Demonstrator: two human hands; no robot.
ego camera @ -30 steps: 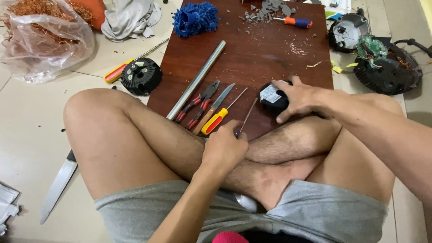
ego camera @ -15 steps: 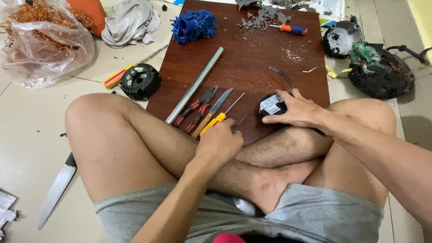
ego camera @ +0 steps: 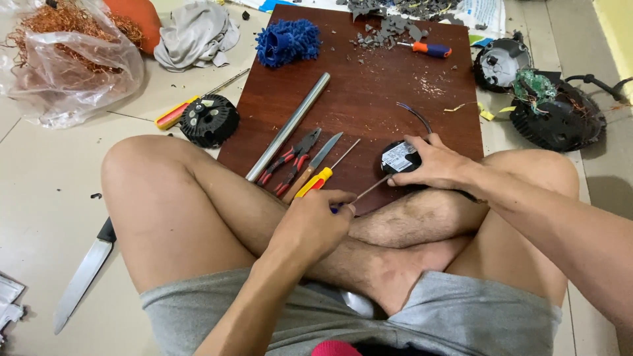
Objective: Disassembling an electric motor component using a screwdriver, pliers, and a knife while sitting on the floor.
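I sit cross-legged at a dark wooden board. My right hand grips a small round black device with a white label, pressed onto the board's near edge. A thin wire curls away from it. My left hand is closed around a thin screwdriver with a bluish handle, and its metal shaft points at the device's side. Just left of it a yellow-handled screwdriver, red-handled pliers, a flat blade and a long metal rod lie on the board.
A blue fuzzy cloth, grey debris and an orange-and-blue screwdriver lie at the board's far end. Black motor housings sit right, a black round part and a bag of copper wire left. A knife lies on the floor.
My left hand, resting on my leg before, now holds the thin screwdriver aimed at the device. My right hand has kept its grip on the device.
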